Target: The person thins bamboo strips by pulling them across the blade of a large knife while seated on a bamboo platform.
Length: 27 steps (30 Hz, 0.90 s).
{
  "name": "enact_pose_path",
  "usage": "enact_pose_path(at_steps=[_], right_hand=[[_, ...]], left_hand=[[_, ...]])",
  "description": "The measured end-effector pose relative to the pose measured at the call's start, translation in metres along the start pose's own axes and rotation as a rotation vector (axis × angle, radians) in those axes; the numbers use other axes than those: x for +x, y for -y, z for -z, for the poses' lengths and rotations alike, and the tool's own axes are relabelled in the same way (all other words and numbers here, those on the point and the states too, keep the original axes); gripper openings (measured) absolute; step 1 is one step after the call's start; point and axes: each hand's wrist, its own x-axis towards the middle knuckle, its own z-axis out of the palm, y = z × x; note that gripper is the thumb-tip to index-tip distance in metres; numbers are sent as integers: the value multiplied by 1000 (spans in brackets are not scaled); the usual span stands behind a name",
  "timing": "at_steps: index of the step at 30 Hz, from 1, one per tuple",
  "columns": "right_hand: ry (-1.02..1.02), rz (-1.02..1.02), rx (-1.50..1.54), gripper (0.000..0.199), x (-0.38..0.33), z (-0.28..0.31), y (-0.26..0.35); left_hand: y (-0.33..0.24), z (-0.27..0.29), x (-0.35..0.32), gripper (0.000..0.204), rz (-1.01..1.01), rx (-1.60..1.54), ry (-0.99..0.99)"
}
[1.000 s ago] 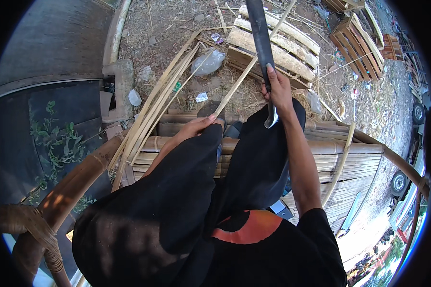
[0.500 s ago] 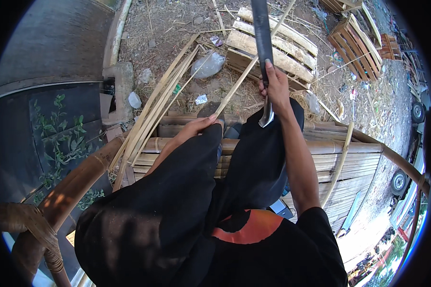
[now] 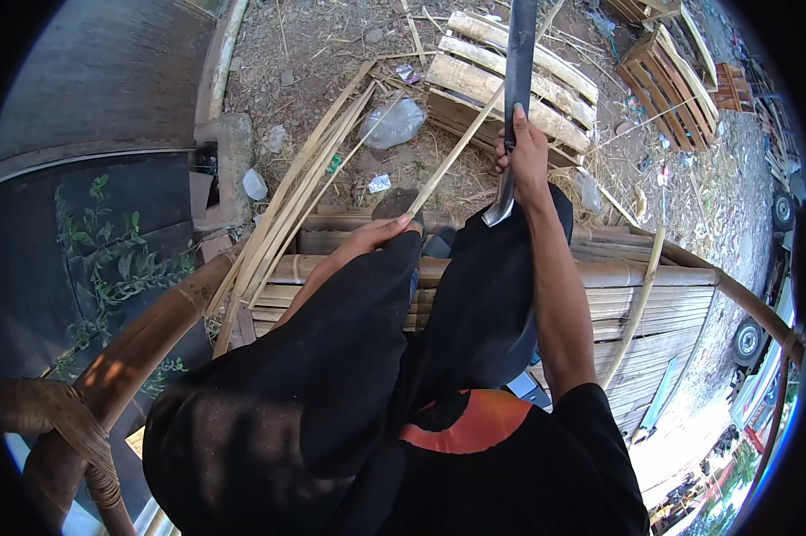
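My right hand (image 3: 526,156) is closed round the handle of a machete (image 3: 520,62). Its long dark blade points away from me past the picture's top, and the shiny handle end reaches down over my right knee. In my left hand (image 3: 378,236), beside my left knee, the near end of a thin bamboo strip (image 3: 457,156) is pinched. From there the strip slants up to the right and passes behind the machete and my right hand's side; whether blade and strip touch, I cannot tell.
I sit on a slatted bamboo bench (image 3: 577,308). Several long strips (image 3: 300,183) lean at its left side. Ahead on the littered ground are a wooden crate (image 3: 474,79) and a plastic bag (image 3: 394,123); another crate (image 3: 667,94) stands far right. A bamboo rail (image 3: 157,330) curves at left.
The machete has shifted to the right and its blade stands more upright, with my right hand moving slightly right. My left hand keeps its hold on the bamboo strip.
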Motion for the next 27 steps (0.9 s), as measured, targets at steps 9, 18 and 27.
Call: enact_pose_path(at_steps=[9,18,27], right_hand=[[233,-106,-166,48,-34,-18,-25],[387,-62,-162,48,-69,-41,-35],[180,-113,-20,46,-55,-33,-31]], left_hand=[[22,38,12,33,-14,-167,66],[7,14,7,27,30,-185,-79],[2,32,16,29,-20,122,21]])
